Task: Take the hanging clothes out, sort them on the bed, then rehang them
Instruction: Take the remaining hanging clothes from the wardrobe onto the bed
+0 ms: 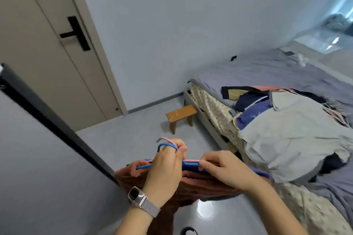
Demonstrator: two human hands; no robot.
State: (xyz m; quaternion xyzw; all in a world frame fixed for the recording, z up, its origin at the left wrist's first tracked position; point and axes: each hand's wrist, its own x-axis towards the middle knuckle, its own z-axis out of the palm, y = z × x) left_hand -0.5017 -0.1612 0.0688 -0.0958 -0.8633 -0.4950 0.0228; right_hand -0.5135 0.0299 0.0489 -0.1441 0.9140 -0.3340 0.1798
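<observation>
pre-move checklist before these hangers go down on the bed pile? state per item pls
1. Left hand grips the hooks of the blue hanger and pink hanger: ok.
2. Right hand pinches the hanger shoulder: ok.
3. Brown garment on the hangers: ok; purple garment seated: cannot tell.
4. Free space on the bed beyond the clothes pile: ok.
5. Wooden stool out of the path: ok.

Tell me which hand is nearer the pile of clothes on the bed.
The right hand. It grips the hangers on the side toward the pile of clothes; the left hand holds the hooks farther away, toward the door side.
</observation>
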